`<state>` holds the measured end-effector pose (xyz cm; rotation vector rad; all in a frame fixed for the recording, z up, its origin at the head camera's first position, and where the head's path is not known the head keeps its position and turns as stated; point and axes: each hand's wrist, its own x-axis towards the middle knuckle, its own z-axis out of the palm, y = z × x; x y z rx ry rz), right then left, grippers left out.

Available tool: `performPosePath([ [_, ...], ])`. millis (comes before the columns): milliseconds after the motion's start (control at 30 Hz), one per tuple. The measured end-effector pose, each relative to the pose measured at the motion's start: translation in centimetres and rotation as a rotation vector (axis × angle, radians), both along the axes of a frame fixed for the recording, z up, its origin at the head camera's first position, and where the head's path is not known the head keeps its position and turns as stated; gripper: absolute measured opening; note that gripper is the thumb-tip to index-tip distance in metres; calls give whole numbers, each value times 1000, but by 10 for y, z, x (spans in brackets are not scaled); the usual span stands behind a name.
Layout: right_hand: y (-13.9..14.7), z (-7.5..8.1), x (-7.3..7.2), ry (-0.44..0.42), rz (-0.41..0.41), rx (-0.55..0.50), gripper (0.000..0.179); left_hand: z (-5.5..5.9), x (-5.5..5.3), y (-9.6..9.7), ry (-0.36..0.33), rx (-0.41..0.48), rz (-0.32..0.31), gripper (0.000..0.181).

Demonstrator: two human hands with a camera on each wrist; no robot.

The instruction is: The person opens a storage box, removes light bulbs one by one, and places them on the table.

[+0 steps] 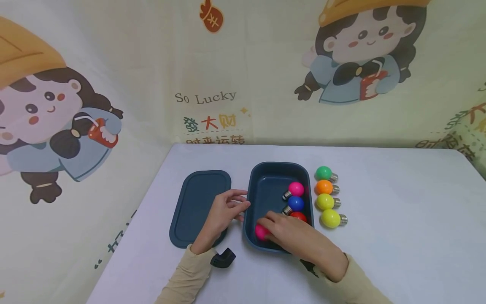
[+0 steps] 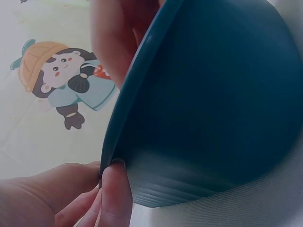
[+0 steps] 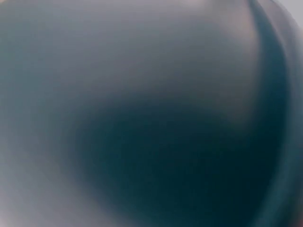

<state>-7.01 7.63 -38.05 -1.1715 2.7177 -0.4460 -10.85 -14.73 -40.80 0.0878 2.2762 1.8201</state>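
A dark blue plastic box (image 1: 265, 169) stands on the table. My left hand (image 1: 228, 207) is at its left side; the left wrist view shows thumb and finger pinching the rim (image 2: 113, 137). My right hand (image 1: 286, 230) reaches into the box's near end, fingers curled over a pink light bulb (image 1: 261, 232) whose base is hidden. Inside along the right wall lie another pink bulb (image 1: 296, 188), a blue bulb (image 1: 296, 203) and a red bulb (image 1: 299, 216), the red one partly covered by the hand. The right wrist view is too blurred for detail.
Right of the box, a column of loose bulbs lies on the white table (image 1: 398, 236): a green bulb (image 1: 324, 173), an orange bulb (image 1: 324, 186) and two yellow bulbs, one the nearer yellow bulb (image 1: 330, 218). A flat blue lid (image 1: 197, 198) lies left of the box.
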Motion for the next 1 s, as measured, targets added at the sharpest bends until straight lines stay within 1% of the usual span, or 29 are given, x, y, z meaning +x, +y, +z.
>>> performPosePath([
  [200, 5, 9, 4, 20, -12, -33, 38, 1, 1, 0, 2, -2, -1, 38],
  [333, 11, 14, 6, 56, -22, -68, 39, 0, 0, 0, 3, -2, -1, 39],
  [533, 27, 21, 10, 72, -19, -145, 40, 0, 0, 1, 3, 0, 4, 39],
  [767, 46, 30, 13, 108, -35, -172, 42, 0, 0, 0, 2, -5, 1, 39],
  [900, 53, 34, 13, 75, -60, -164, 42, 0, -1, -1, -7, -4, 1, 39],
  [1000, 58, 35, 14, 60, -73, -163, 44, 0, -1, -1, -9, -3, 0, 39],
])
